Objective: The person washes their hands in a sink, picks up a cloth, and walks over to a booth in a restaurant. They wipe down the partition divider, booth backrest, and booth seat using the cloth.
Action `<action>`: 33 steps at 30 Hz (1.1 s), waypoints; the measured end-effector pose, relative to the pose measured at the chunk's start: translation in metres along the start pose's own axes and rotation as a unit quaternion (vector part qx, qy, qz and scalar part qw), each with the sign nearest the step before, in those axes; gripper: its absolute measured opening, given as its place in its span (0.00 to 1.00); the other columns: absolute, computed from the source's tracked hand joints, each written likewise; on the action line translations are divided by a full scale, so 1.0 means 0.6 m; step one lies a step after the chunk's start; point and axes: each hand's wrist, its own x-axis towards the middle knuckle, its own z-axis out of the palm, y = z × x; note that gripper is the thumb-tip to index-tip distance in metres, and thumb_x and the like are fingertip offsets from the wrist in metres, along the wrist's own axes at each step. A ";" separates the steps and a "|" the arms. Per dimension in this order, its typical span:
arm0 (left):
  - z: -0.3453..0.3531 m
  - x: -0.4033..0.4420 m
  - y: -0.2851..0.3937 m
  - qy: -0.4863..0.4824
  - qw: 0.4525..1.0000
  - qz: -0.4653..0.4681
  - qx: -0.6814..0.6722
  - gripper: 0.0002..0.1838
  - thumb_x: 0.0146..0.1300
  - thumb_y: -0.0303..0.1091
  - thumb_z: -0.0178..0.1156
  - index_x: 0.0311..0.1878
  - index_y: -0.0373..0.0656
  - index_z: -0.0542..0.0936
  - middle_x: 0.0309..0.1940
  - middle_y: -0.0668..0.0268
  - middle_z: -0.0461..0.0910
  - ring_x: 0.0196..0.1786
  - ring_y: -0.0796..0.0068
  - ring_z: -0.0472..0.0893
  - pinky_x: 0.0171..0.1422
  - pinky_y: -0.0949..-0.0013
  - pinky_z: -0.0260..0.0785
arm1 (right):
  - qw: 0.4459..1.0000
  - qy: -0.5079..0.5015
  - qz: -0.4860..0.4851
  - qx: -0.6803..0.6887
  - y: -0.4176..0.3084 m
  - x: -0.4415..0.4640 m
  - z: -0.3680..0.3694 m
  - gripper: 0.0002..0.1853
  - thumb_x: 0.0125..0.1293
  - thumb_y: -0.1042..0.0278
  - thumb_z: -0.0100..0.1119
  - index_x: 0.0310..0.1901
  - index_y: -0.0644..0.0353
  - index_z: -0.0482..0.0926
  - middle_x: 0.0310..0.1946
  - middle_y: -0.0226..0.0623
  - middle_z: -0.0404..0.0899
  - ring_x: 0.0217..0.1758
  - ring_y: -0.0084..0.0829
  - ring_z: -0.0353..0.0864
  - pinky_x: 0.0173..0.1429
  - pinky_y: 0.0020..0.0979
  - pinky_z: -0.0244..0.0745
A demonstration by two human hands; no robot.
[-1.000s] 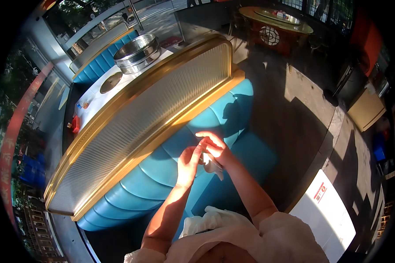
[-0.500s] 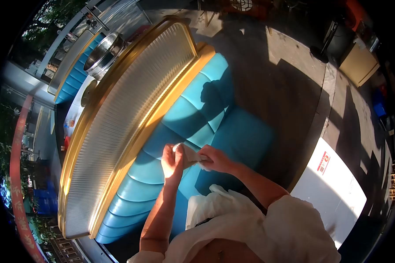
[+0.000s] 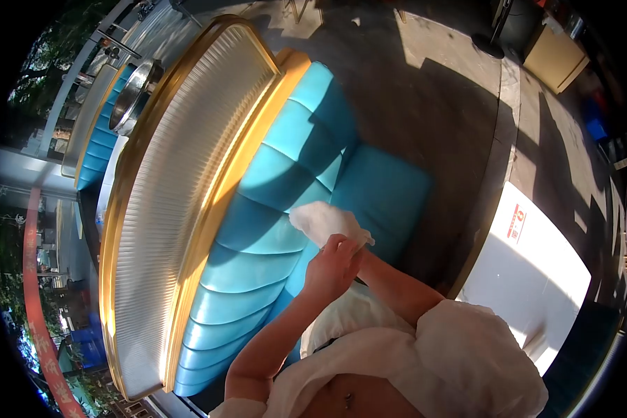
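OK so starting at the fingers: on the left hand [image 3: 333, 270] they're bent in close together, clamped on the loose edge of a thin white covering [image 3: 313, 217] right by the other wrist. The right hand [image 3: 340, 228] is the awkward one. The covering hides it and the sunlight washes out the folds, so my best read is that it's inside, but I can't tell whether those fingers are spread or together.

That's the big change tbh. A half second ago the white stuff is stretched between two separated hands; now the hands meet and it puffs out past the left fingertips. So it's bunched around the right hand rather than pulled out between the two, with the left hand gripping at the wrist end.

Going outward, I'm using the blue bench [image 3: 259, 209] as the landmark. The covering is up in front of it, over the part where backrest meets seat. The gold-framed divider [image 3: 177, 139] runs along the bench's back, on the left of the view, and the metal pot [image 3: 134, 99] is on the far side of that. To the right of the bench there's a white tabletop [image 3: 529, 292] with a red-and-white label [image 3: 516, 223], half in shadow. The pale sleeve [image 3: 477, 341] is below the bench seat, closest to the camera.
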 end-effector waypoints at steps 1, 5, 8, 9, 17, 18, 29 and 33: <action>-0.023 0.004 0.001 0.001 0.999 0.007 -0.036 0.16 0.56 0.35 0.60 0.48 0.45 0.74 0.48 0.62 0.73 0.32 0.60 0.78 0.35 0.65 0.70 | 0.998 0.038 -0.017 -0.037 -0.018 0.019 -0.015 0.09 0.60 0.65 0.52 0.41 0.57 0.74 0.35 0.35 0.75 0.37 0.32 0.76 0.41 0.28 0.71; -0.198 0.032 0.003 0.153 0.975 0.066 0.147 0.17 0.52 0.25 0.60 0.48 0.37 0.74 0.50 0.53 0.73 0.53 0.53 0.73 0.56 0.59 0.66 | 0.925 0.049 -0.081 -0.369 0.044 0.187 -0.052 0.11 0.53 0.67 0.58 0.39 0.58 0.74 0.29 0.35 0.73 0.30 0.32 0.72 0.36 0.28 0.70; -0.335 0.056 -0.028 0.285 0.915 0.057 0.278 0.17 0.59 0.30 0.57 0.52 0.38 0.71 0.54 0.52 0.69 0.56 0.53 0.70 0.59 0.57 0.62 | 0.898 -0.178 -0.150 -0.373 0.113 0.337 -0.059 0.17 0.46 0.67 0.60 0.40 0.59 0.73 0.29 0.36 0.73 0.30 0.34 0.71 0.36 0.30 0.69; -0.378 0.065 -0.045 0.307 0.887 0.051 0.341 0.19 0.60 0.32 0.57 0.54 0.38 0.70 0.55 0.52 0.68 0.57 0.54 0.69 0.60 0.57 0.61 | 0.888 -0.224 -0.165 -0.367 0.113 0.361 -0.048 0.18 0.44 0.68 0.61 0.40 0.60 0.73 0.29 0.37 0.73 0.30 0.35 0.71 0.36 0.30 0.69; -0.575 0.073 -0.242 0.146 0.880 -0.119 0.437 0.31 0.67 0.48 0.43 0.66 0.38 0.57 0.65 0.53 0.59 0.65 0.52 0.61 0.66 0.57 0.55 | 0.857 0.395 -0.253 -0.212 0.148 0.512 0.073 0.24 0.42 0.56 0.61 0.45 0.49 0.77 0.59 0.40 0.63 0.68 0.47 0.53 0.71 0.50 0.37; -0.579 0.070 -0.253 0.142 0.895 -0.105 0.408 0.30 0.67 0.48 0.42 0.66 0.37 0.56 0.65 0.53 0.59 0.66 0.53 0.61 0.67 0.58 0.54 | 0.867 0.410 -0.241 -0.149 0.150 0.528 0.047 0.23 0.41 0.57 0.61 0.44 0.50 0.78 0.58 0.40 0.63 0.68 0.47 0.53 0.71 0.50 0.38; -0.667 -0.056 -0.315 0.227 0.849 -0.220 0.423 0.29 0.70 0.46 0.39 0.65 0.33 0.57 0.63 0.44 0.59 0.63 0.50 0.65 0.66 0.59 0.57 | 0.914 0.382 -0.070 0.121 0.411 0.612 -0.032 0.14 0.64 0.64 0.42 0.43 0.62 0.73 0.39 0.35 0.73 0.46 0.30 0.69 0.55 0.23 0.62; -0.683 -0.078 -0.310 0.267 0.804 -0.268 0.458 0.27 0.70 0.44 0.39 0.64 0.33 0.59 0.62 0.44 0.60 0.62 0.50 0.66 0.66 0.59 0.57 | 0.906 0.414 -0.073 0.044 0.510 0.595 -0.013 0.21 0.67 0.56 0.33 0.40 0.63 0.73 0.36 0.34 0.71 0.43 0.28 0.70 0.51 0.24 0.63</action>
